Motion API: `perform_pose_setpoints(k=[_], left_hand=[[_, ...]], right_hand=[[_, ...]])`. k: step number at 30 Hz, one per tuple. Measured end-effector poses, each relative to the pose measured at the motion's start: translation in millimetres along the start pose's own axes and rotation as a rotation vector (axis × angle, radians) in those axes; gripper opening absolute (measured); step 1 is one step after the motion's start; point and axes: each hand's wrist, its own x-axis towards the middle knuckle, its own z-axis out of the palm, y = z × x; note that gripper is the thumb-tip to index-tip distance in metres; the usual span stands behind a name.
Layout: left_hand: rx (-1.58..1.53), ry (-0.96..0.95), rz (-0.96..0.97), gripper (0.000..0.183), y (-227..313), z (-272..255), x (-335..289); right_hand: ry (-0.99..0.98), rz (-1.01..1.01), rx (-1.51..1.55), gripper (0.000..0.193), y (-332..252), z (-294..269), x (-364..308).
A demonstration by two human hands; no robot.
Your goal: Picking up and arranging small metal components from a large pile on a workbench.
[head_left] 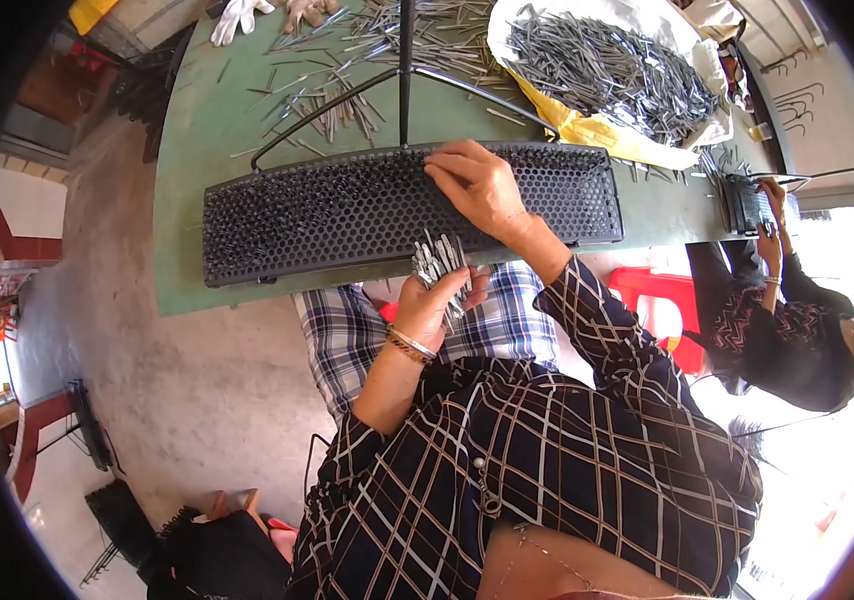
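A long black perforated block, with rows of round holes, lies across the near edge of the green table. Dark pieces stand thickly in its left part, while open holes show in the middle. Below its front edge, my left hand is closed around a bundle of thin grey metal strips, their ends fanning upward. My right hand rests over the block's middle, fingers bent and pinched at the far rows of holes. Whatever its fingertips hold is hidden.
Loose strips are scattered over the green table. A black rod frame rises behind the block. Far right stands a white and yellow sack heaped with strips. A co-worker sits at right near a red stool.
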Motion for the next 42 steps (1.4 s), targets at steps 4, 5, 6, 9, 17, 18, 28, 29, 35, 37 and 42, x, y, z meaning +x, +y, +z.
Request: perform_pose_setpoints(k=[4,5,6,9,17,18,28,29,35,37,42], left_hand=[[0.016,-0.012,0.005,0.015,0,-3,0],[0.028,-0.011,0.006,0.014,0,-5,1],[0.04,-0.01,0.007,0.014,-1,-7,1],[0.015,0.012,0.034,0.014,6,3,-3],[-0.044,0.003,0.097,0.016,4,10,-1],[-0.069,0.014,0.083,0.017,5,13,-2],[-0.064,0.054,0.016,0.018,-6,5,4],[-0.063,0.053,0.016,0.018,-7,5,4],[-0.055,0.061,0.014,0.016,-7,5,1],[-0.058,0.054,0.016,0.019,-6,5,0],[-0.056,0.055,0.002,0.019,-8,6,2]], right_hand=[[-0.098,0.058,-0.166,0.017,-6,-2,1],[-0.063,0.054,-0.177,0.018,-9,-2,4],[-0.027,0.05,-0.187,0.019,-13,-3,7],[-0.127,0.209,-0.02,0.019,-19,-26,9],[-0.507,0.709,0.442,0.02,-36,-51,-17],[-0.547,0.77,0.503,0.016,-34,-53,-16],[-0.103,0.607,0.398,0.02,-25,-49,1],[-0.102,0.607,0.397,0.02,-20,-44,4],[-0.1,0.386,0.25,0.019,1,-27,8],[-0.066,0.508,0.346,0.018,1,-25,7],[-0.031,0.525,0.386,0.017,2,-19,4]])
